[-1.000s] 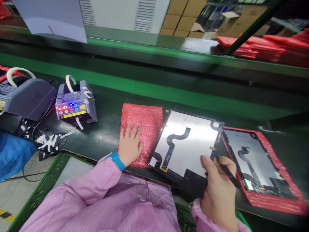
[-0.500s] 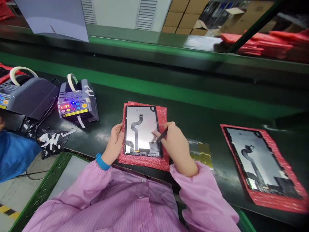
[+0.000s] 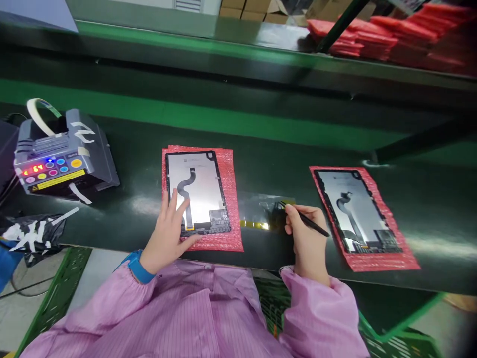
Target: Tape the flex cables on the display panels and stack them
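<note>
My left hand (image 3: pixel 167 233) rests with spread fingers on the lower left of a tablet screen panel (image 3: pixel 203 199), covering part of it. The panel lies silver back up, with a curved dark flex cable (image 3: pixel 184 187) on it. Beneath it are red bubble-wrap bags (image 3: pixel 230 199). In my right hand (image 3: pixel 309 238) are slim black tweezers (image 3: pixel 313 224), gripped like a pen. Their tips are over a clear sheet (image 3: pixel 266 201) on the bench, which has yellow tape strips (image 3: pixel 255 224) along its near edge. Whether the tips pinch anything is too small to tell.
To the right, a second screen panel (image 3: pixel 357 209) lies on a red bubble-wrap bag (image 3: pixel 402 261). A tape dispenser (image 3: pixel 67 154) with a lit display stands at the left, above a black bag of tape scraps (image 3: pixel 37 233). Red bags (image 3: pixel 391 35) are piled on the shelf.
The screen panel went from my right hand onto the red bags. My right hand then moved right with the tweezers to the clear sheet. My left hand shifted onto the panel; the view moved.
</note>
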`<action>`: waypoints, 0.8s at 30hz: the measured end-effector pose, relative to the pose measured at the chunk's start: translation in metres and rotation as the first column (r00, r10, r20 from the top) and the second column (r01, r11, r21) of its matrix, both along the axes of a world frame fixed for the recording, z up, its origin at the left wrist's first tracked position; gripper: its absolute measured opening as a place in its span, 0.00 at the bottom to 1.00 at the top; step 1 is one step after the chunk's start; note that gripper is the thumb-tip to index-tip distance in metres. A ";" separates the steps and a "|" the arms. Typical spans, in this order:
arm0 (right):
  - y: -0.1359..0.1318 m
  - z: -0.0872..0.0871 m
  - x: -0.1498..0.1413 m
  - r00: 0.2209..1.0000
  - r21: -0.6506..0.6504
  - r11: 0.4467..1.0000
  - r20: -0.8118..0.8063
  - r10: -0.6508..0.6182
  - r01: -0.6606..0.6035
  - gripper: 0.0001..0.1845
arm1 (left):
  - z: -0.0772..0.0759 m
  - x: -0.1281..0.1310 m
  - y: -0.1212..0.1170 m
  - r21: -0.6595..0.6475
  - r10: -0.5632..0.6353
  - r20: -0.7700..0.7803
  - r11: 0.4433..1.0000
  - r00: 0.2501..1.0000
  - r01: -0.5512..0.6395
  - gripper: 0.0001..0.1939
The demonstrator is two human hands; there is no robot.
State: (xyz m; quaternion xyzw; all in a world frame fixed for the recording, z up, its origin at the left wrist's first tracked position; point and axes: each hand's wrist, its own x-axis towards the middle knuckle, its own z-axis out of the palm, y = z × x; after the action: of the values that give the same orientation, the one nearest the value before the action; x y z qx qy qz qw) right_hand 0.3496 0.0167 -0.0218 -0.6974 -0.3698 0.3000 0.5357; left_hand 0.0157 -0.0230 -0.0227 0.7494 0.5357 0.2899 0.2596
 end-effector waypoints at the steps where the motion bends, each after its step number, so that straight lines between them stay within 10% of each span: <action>1: 0.001 0.001 0.002 0.999 -0.003 0.999 -0.001 -0.033 0.033 0.32 | 0.002 0.000 0.000 -0.004 -0.032 -0.056 0.999 0.998 0.032 0.39; 13: 0.001 0.005 0.014 0.992 -0.101 0.987 -0.011 -0.129 0.127 0.34 | 0.010 -0.004 0.002 -0.076 -0.051 -0.063 0.996 0.997 0.046 0.36; 19: 0.007 0.008 0.012 0.989 -0.121 0.983 -0.039 -0.142 0.136 0.32 | 0.005 -0.012 0.003 -0.110 0.007 0.231 0.994 0.973 0.019 0.36; 24: 0.004 0.011 0.011 0.979 -0.034 0.989 -0.145 -0.147 0.143 0.29 | 0.006 -0.063 -0.001 -0.336 0.413 0.706 0.911 0.576 -0.240 0.23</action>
State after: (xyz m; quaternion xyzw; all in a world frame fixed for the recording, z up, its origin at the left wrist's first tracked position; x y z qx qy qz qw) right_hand 0.3607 0.0202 -0.0110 -0.7046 -0.2739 0.3152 0.5737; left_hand -0.0478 -0.0240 -0.0164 0.4129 0.5313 0.5648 0.4777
